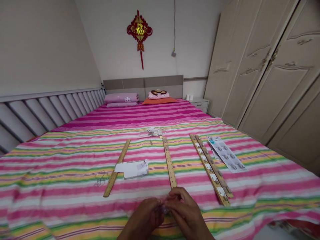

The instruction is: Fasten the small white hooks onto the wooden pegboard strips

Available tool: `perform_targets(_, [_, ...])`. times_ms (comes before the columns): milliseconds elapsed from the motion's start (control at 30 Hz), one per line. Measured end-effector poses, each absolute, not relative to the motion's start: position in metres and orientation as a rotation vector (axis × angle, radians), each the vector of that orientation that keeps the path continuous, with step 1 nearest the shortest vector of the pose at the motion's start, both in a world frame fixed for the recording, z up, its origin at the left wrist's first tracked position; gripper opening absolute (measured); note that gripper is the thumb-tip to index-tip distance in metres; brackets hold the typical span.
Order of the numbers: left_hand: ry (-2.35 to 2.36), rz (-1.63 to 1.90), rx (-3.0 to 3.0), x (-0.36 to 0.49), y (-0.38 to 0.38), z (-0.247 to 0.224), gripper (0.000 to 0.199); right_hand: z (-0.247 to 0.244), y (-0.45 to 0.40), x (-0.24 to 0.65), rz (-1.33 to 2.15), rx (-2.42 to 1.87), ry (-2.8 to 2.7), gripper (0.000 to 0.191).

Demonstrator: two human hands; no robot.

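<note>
My left hand (147,216) and my right hand (185,210) meet low in the middle of the head view, fingers closed together. Between the fingertips is a small shiny, partly see-through thing (164,209), too small and covered to name. Just beyond the hands lies a wooden strip with rows of holes (169,165); small metal pieces sit at its far end, and its near end is behind my right hand. To the right, two similar strips lie side by side, the left one (205,163) carrying several white tags and metal pieces.
A torn white card (136,168) rests over another wooden strip (110,183) on the left, near a tangle of thin strings (101,179). Farther back is a pile of small white and grey pieces (154,132). Printed sheets (227,155) lie right, on the striped bedspread (75,213).
</note>
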State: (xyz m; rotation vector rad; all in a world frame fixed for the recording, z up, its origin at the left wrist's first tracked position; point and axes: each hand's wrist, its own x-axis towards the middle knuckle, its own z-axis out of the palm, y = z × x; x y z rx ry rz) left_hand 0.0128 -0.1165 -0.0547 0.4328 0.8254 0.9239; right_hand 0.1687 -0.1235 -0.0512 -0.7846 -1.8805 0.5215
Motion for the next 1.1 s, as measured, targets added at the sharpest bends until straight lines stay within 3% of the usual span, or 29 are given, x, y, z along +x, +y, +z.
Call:
perform_targets(100, [0.788, 0.944, 0.423, 0.012, -0.115, -0.052, 0.010, -0.059, -0.126, 0.164, 0.517, -0.768, -1.793, 0.025])
perform_targets(300, [0.845, 0.969, 0.312, 0.006, -0.109, -0.052, 0.009, -0.070, -0.134, 0.153, 0.862, -1.026, -1.441, 0.006])
perform_targets(600, [1.083, 1.126, 0.367, -0.007, -0.090, -0.047, 0.008, -0.048, -0.135, 0.169, 0.885, -0.904, -1.274, 0.009])
perform_targets(833, [1.443, 1.252, 1.072, -0.037, -0.045, -0.040, 0.025, -0.055, -0.099, 0.179, 1.366, -0.930, -0.825, 0.017])
perform_targets(967, [1.626, 1.325, 1.306, -0.061, 0.001, -0.038, 0.028, -0.059, -0.082, 0.187, 1.438, -0.933, -0.763, 0.018])
perform_targets(1100, [1.783, 1.412, 1.344, -0.079, 0.036, -0.034, 0.047, -0.054, -0.063, 0.198, 1.435, -0.974, -0.841, 0.018])
